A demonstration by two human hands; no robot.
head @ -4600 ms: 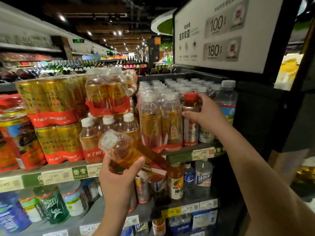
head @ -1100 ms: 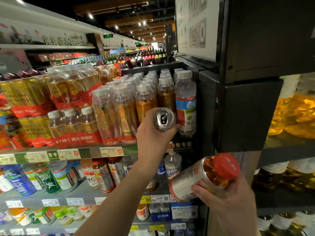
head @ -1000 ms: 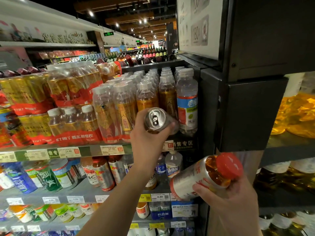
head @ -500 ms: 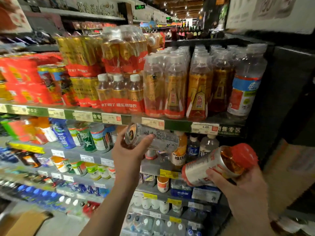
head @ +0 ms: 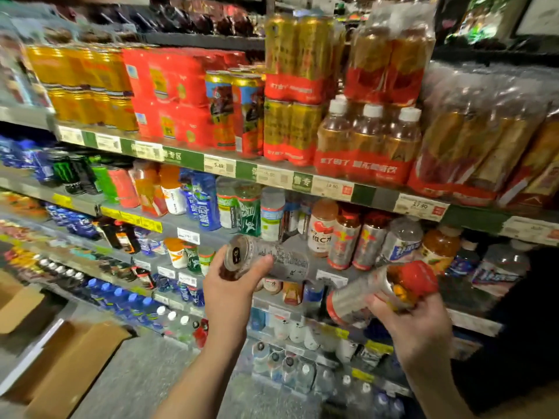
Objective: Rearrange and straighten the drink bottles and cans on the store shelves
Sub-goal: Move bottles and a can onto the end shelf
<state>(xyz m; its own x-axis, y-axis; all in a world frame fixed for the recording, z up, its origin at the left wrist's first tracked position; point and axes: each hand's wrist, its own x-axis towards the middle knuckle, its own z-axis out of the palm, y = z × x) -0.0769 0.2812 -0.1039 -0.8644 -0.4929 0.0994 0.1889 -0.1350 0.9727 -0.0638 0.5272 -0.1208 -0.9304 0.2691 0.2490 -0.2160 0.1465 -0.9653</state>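
Cans and bottles are what I am sorting here, and I am carrying one of each. My left hand [head: 230,293] is curling around a slim silver can [head: 266,261], lying nearly sideways with its pull-tab end toward me, just in front of the middle shelf [head: 325,261]. My right hand [head: 414,325] is gripping a red-capped bottle [head: 381,293] of amber drink, also tipped over, near that shelf's right end.

Slipping looks like the main risk to me: the can is smooth, cylindrical metal held only at one end, and the bottle's glossy wrap is giving little purchase. Pushing either one in while tilted could knock the upright bottles [head: 348,237] crowding the shelf's front edge and topple a row. The picture is blurring, so labels are hard to read.
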